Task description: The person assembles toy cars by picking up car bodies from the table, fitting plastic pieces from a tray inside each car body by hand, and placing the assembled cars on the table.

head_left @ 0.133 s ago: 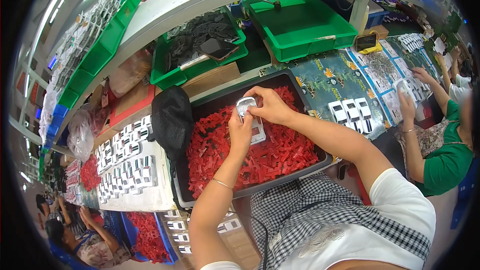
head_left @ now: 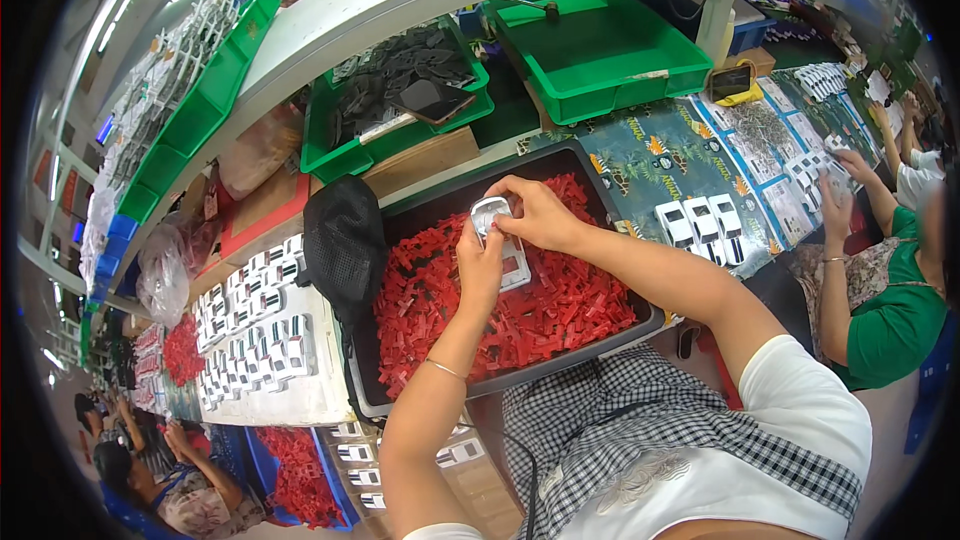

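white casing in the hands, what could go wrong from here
The white casing, held in the left hand with the right hand at it, could slip into the loose red pieces below. The black mesh item at the left edge of the dark tray might get knocked in.

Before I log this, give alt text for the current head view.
A person's left hand holds a white plastic casing, the right hand touching it, over a dark rectangular tray of red plastic pieces. Green plastic bins stand behind.
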A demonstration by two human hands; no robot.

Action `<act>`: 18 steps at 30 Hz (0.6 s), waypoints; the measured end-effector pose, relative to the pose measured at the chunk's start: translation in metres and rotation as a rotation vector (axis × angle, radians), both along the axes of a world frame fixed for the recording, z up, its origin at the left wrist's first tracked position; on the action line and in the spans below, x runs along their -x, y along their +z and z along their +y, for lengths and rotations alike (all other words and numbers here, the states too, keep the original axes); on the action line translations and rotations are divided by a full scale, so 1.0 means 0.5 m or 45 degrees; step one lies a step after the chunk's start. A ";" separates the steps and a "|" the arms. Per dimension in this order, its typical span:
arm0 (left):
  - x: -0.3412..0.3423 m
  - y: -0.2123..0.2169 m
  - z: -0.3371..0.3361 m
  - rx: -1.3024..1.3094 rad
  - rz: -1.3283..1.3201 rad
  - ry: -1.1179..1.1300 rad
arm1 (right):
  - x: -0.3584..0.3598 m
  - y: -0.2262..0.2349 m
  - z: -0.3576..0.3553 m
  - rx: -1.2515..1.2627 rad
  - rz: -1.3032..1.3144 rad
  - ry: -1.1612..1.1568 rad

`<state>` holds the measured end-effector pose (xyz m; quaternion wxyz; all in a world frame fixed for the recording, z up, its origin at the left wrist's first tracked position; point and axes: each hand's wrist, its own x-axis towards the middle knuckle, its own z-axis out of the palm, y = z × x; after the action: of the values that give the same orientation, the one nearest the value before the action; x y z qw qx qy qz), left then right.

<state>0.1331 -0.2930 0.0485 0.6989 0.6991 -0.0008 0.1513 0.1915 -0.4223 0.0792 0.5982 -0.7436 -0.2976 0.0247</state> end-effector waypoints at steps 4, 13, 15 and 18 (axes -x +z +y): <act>-0.001 0.003 -0.001 0.055 0.012 -0.018 | 0.000 -0.007 0.002 -0.046 -0.065 -0.013; -0.002 -0.009 -0.005 0.037 -0.001 0.000 | 0.010 -0.009 0.005 0.101 -0.274 -0.124; -0.004 -0.007 -0.005 0.040 -0.083 0.022 | 0.008 -0.007 0.008 0.084 -0.273 -0.100; 0.009 0.036 -0.003 0.020 -0.026 0.008 | 0.013 0.004 0.006 0.043 -0.299 -0.122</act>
<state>0.1286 -0.2944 0.0664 0.7038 0.6920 -0.0044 0.1604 0.1852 -0.4192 0.0812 0.5472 -0.7648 -0.3291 -0.0862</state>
